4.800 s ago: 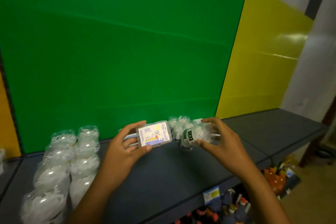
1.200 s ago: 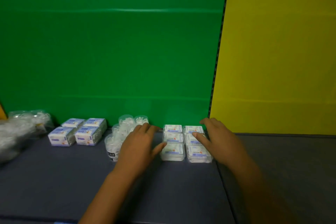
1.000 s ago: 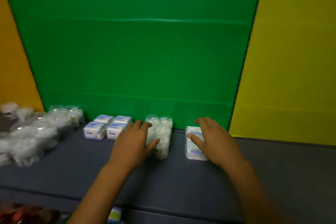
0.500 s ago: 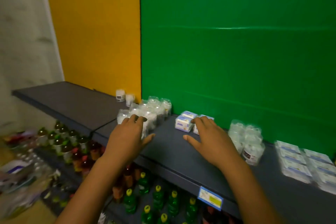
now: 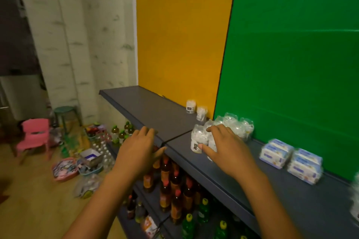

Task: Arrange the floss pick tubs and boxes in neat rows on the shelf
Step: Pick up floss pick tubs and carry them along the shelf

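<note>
As view swung left, hands (image 5: pixel 226 147) reached tubs (image 5: pixel 229 129).

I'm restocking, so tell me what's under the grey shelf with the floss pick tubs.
Under the grey shelf stand amber bottles with red caps and green bottles with yellow caps. The forearms and the shelf itself cover whatever sits further right.

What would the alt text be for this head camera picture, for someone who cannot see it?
A person's right hand reaches onto a dark grey shelf and touches a cluster of clear floss pick tubs, while the left hand hovers open at the shelf's front edge. Blue and white boxes sit in rows to the right before a green panel; bottles fill the shelves below.
</note>
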Demonstrator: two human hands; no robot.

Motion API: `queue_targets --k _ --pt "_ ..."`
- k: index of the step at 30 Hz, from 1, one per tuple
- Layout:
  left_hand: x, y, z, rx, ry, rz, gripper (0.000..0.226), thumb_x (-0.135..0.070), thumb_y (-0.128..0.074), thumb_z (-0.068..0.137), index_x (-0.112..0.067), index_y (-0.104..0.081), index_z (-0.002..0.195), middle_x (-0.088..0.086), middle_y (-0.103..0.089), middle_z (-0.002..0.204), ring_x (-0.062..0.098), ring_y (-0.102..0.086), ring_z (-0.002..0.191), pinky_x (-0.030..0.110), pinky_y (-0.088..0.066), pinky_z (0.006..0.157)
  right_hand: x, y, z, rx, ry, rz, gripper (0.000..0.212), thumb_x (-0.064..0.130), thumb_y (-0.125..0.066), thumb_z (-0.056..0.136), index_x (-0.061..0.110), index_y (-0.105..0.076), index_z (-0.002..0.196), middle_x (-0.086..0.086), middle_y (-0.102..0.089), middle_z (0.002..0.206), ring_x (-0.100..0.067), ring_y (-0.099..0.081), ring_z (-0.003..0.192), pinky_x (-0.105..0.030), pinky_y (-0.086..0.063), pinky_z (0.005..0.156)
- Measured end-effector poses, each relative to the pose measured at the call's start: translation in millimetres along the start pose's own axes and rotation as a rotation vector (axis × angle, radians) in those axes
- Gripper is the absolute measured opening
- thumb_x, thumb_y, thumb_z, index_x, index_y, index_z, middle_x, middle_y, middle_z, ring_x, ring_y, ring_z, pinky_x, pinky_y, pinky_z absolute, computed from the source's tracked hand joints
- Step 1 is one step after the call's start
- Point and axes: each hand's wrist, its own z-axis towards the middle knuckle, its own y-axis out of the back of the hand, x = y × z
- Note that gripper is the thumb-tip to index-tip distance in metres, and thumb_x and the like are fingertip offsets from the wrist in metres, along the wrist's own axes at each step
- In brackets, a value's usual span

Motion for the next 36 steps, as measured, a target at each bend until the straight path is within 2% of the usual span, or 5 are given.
queue_targets --k 9,22,29,36 --pt "55 -26 93 -0.011 -0.010 0.020 0.061 -0.060 -0.044 0.090 -0.023 -0.038 0.138 0.000 -0.047 0.132 0.021 -0.048 0.117 0.034 -0.047 0.090 -6 -38 101 -0.073 -0.025 0.038 0.056 0.062 -0.042 0.094 0.024 -0.041 0.135 0.002 -0.048 0.129 -0.019 -0.047 0.118 -0.035 -0.046 0.091" --pt "105 -78 203 -0.003 -0.072 -0.084 0.060 -0.061 -0.042 0.090 -0.024 -0.038 0.138 -0.002 -0.046 0.134 0.018 -0.049 0.118 0.033 -0.048 0.091 -24 -81 202 -0.032 -0.108 -0.020 0.049 0.060 -0.045 0.093 0.026 -0.044 0.129 0.003 -0.050 0.124 -0.018 -0.048 0.114 -0.034 -0.044 0.088" --pt "114 -118 264 0.022 -0.193 -0.200 0.057 -0.057 -0.043 0.092 -0.023 -0.038 0.138 -0.001 -0.045 0.136 0.020 -0.048 0.119 0.034 -0.048 0.091 -31 -95 227 -0.018 -0.241 -0.076 0.051 0.060 -0.048 0.092 0.027 -0.043 0.130 0.004 -0.050 0.127 -0.018 -0.048 0.116 -0.035 -0.045 0.089" --pt "124 -157 341 0.041 -0.404 -0.303 0.055 -0.057 -0.046 0.091 -0.025 -0.041 0.136 -0.003 -0.047 0.134 0.018 -0.048 0.121 0.034 -0.045 0.089 -23 -109 251 -0.058 -0.466 -0.168 0.054 0.059 -0.047 0.094 0.025 -0.040 0.136 0.002 -0.049 0.132 -0.019 -0.048 0.120 -0.035 -0.046 0.093"
